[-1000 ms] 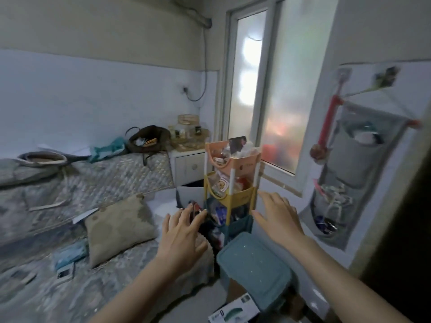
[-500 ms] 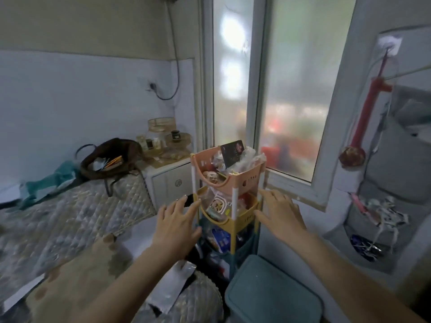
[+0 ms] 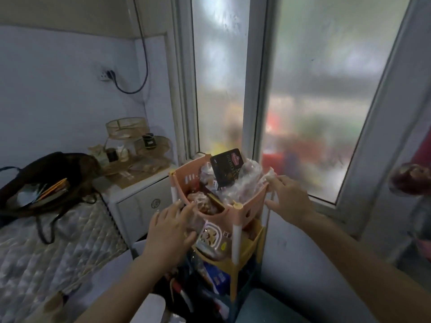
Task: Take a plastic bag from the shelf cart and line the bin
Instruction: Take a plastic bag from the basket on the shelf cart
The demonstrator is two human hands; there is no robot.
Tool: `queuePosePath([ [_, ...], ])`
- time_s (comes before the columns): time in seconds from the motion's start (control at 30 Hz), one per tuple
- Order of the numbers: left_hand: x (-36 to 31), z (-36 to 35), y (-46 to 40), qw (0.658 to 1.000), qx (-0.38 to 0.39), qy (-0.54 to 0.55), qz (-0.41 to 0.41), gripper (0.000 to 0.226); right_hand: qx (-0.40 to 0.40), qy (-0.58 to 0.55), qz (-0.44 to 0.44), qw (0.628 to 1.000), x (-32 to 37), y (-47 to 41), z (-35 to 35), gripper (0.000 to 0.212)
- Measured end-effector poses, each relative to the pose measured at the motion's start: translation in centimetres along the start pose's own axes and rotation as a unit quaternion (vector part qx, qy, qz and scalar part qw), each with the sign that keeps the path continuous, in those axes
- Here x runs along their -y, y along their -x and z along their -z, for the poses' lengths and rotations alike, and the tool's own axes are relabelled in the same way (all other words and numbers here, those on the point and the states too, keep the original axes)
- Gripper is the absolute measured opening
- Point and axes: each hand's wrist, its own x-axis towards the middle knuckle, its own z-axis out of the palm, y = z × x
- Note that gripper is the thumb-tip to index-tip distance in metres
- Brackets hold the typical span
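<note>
One view only, worn on the head, wide-angle, looking forward and down from standing height over both outstretched forearms. It faces the room's corner, where the frosted window (image 3: 310, 108) fills the upper right and the blue wall bends away at left under the lens curve. The shelf cart (image 3: 235, 217) sits dead centre and close, within arm's reach, seen from above so its pink top basket opens toward the lens. The bed (image 3: 58, 248) runs off the lower left edge. No second view shares this scene.
</note>
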Motion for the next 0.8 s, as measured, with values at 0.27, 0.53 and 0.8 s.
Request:
queuePosePath([
  [0.27, -1.8, -6.7, -14.8, 0.998, 0.031, 0.061, -0.002, 0.071, 0.045, 0.018, 0.071, 0.996, -4.1, -13.0, -4.7, 0.08],
  [0.53, -2.4, -13.4, -22.6, 0.983, 0.151, 0.104, 0.0, 0.081, 0.134, 0.063, 0.118, 0.982, -6.2, -16.6, -7.5, 0.059],
  [0.8, -0.7, -16.5, -24.9, 0.945, 0.181, 0.273, 0.02, 0.061, 0.063, -0.041, 0.079, 0.994, -6.0, -16.9, -7.4, 0.019],
])
